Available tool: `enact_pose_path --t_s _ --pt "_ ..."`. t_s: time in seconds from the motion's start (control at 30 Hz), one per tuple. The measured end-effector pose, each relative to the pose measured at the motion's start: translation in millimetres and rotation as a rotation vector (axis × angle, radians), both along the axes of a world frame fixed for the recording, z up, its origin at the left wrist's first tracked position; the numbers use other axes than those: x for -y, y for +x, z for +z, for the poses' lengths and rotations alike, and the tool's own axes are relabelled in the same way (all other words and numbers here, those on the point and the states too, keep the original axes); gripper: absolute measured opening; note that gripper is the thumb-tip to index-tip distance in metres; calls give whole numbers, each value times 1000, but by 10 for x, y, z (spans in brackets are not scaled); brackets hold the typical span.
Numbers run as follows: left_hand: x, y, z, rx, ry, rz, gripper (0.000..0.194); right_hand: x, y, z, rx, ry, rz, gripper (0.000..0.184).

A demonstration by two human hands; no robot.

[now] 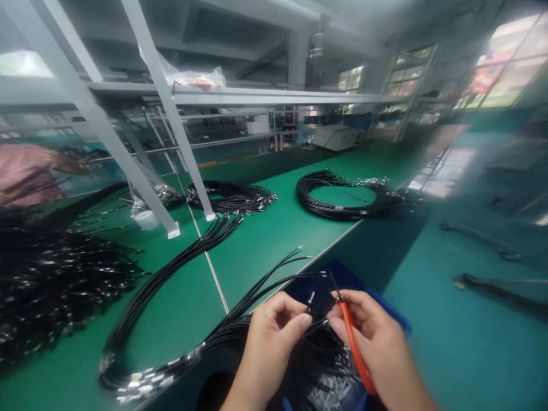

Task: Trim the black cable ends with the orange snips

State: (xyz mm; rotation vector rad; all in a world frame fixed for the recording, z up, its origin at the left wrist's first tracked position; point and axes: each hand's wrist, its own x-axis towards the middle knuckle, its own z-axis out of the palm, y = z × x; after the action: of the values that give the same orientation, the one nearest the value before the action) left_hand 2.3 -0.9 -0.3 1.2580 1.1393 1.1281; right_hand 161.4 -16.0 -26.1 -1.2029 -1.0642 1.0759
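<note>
- Black cable, head view: end pinched between thumb and forefinger of left hand, above blue bin.
- Orange-handled tool clasped in curled right hand, slim tip pointing away.
- Cable bundle curved across green table, left of both hands.

A bright window shines beyond the teal floor, green workbench and pale shelf.

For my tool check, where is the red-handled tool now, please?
In the head view, the red-handled tool is low, right of centre, in the right hand, beside the left hand.
</note>
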Motion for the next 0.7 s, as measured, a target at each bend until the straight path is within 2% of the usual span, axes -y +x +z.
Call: enact_pose_path --t_s 0.13,0.23,0.5,0.7 --pt "60 53 3 -161 103 13 11 5 -57 44 -154 -5 48 33" --pt "87 74 2 -190 135 -14 14 3 -107 86 -303 -1 91 34" --pt "64 23 -4 80 2 -200 19 -41 -243 50 -461 84 98 32" --pt "71 -29 13 226 -77 -174 15 19 -397 30 -569 65 169 41"
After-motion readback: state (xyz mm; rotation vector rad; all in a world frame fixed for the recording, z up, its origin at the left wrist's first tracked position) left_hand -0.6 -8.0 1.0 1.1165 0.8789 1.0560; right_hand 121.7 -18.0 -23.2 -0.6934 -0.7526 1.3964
